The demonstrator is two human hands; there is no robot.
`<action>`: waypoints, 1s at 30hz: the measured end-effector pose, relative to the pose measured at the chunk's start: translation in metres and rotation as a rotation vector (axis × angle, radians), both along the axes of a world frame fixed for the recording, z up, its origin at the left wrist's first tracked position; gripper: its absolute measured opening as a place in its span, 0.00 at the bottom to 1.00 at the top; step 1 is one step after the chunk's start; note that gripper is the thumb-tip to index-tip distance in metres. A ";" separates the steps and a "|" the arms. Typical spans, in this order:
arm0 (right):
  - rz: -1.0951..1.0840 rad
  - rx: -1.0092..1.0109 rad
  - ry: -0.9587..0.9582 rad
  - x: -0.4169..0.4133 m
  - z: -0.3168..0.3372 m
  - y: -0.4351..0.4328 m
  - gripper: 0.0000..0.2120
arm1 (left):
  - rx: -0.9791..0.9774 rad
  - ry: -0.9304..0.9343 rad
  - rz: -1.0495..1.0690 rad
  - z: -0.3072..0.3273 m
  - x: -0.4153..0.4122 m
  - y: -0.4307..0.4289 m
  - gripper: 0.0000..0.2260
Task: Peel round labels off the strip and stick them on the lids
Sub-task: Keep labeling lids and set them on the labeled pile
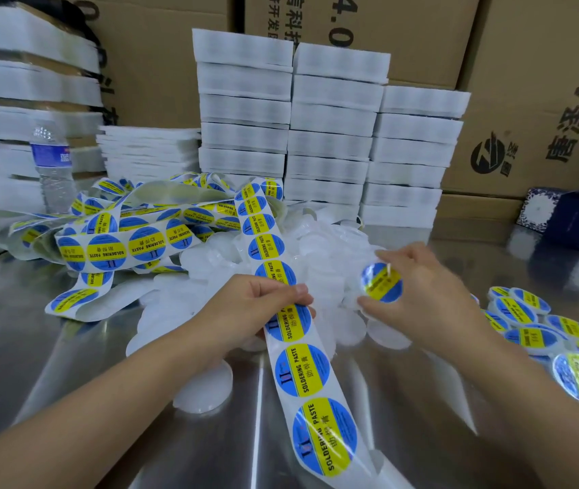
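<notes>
A long white strip (311, 390) of round blue-and-yellow "soldering paste" labels runs from a tangled heap at the back left down to the front edge. My left hand (263, 308) pinches this strip at mid-length. My right hand (418, 294) grips a translucent lid (379, 282) with a round label on its top, just above the pile of bare white lids (319, 262). Thumb and fingers close on the lid's rim.
Labelled lids (542, 330) lie in a heap at the right on the shiny metal table (51, 347). Stacks of white foam trays (330, 135) and cardboard boxes (542, 100) stand behind. A water bottle (53, 164) stands at the back left, a dark patterned box (573, 217) at the right.
</notes>
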State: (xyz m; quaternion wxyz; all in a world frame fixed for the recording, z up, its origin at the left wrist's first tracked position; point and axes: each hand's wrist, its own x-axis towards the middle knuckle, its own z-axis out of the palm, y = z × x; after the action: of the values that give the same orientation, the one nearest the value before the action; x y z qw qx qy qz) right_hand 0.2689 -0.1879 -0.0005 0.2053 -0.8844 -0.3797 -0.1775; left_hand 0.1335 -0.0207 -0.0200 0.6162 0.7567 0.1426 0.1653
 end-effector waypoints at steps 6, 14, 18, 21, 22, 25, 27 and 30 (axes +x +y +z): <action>-0.404 -0.221 0.107 0.039 0.018 -0.031 0.29 | -0.063 -0.042 0.052 0.001 -0.002 0.000 0.10; -0.553 -0.403 0.209 0.053 0.021 -0.045 0.25 | -0.066 -0.085 0.130 0.002 0.000 0.002 0.10; -0.605 -0.434 0.215 0.056 0.023 -0.048 0.22 | -0.056 -0.080 0.146 0.002 0.000 0.004 0.10; -0.603 -0.449 0.206 0.058 0.022 -0.049 0.27 | -0.053 -0.073 0.164 0.002 0.000 0.004 0.11; -0.598 -0.460 0.181 0.058 0.021 -0.048 0.30 | -0.054 -0.074 0.172 0.002 0.000 0.003 0.11; -0.408 -0.325 0.100 0.052 0.021 -0.040 0.29 | -0.079 -0.097 0.206 0.003 -0.001 0.003 0.11; -0.115 -0.086 0.167 0.039 0.022 -0.031 0.21 | -0.081 -0.106 0.224 0.003 0.000 0.004 0.11; 0.353 0.064 0.504 0.002 0.023 -0.017 0.19 | -0.096 -0.115 0.234 0.002 0.000 0.005 0.11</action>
State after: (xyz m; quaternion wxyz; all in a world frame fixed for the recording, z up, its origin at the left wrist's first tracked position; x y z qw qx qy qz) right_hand 0.2709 -0.2052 0.0227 0.3486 -0.8140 -0.4587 0.0740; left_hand 0.1340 -0.0152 -0.0180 0.6354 0.6938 0.2021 0.2721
